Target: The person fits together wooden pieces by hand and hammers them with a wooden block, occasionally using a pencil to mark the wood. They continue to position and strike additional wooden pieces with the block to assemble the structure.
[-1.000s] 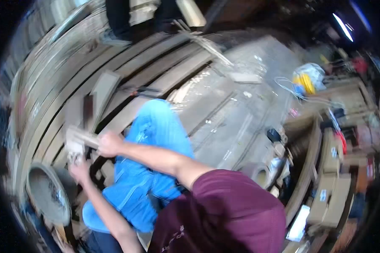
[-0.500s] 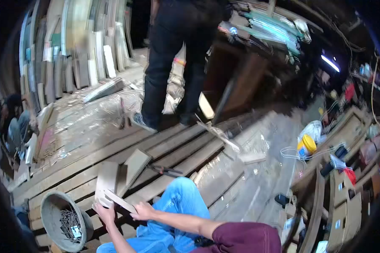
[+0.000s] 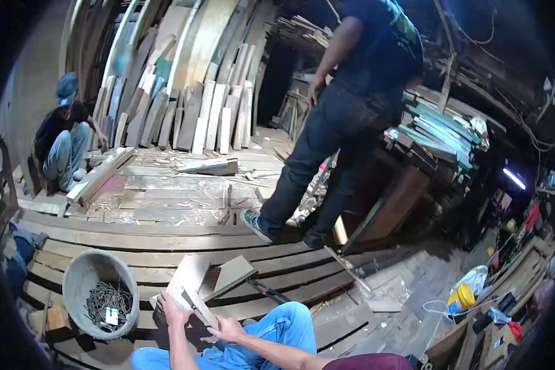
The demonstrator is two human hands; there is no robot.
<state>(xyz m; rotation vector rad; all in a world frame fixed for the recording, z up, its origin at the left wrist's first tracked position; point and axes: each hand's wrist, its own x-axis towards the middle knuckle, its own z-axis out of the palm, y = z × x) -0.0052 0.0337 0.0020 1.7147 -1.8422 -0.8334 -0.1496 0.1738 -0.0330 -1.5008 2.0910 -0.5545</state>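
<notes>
My left hand is closed at the near end of a pale wooden board. In my right hand is the lower end of a narrow wooden strip, which slants up beside my left hand. A second short wooden board lies just right of the first. Further right, a long-handled tool like pliers rests on the slats. Left of my hands stands a grey bucket with many nails and a small pale packet inside.
A standing person is ahead on the slatted wooden platform. Another person crouches at far left beside a thick beam. Planks lean along the back. A yellow container and cord lie right.
My view has swung left and up, so the scene sits further right and the crouching person shows fully. My hands still hold the wood; the strip now points more steeply upward.
</notes>
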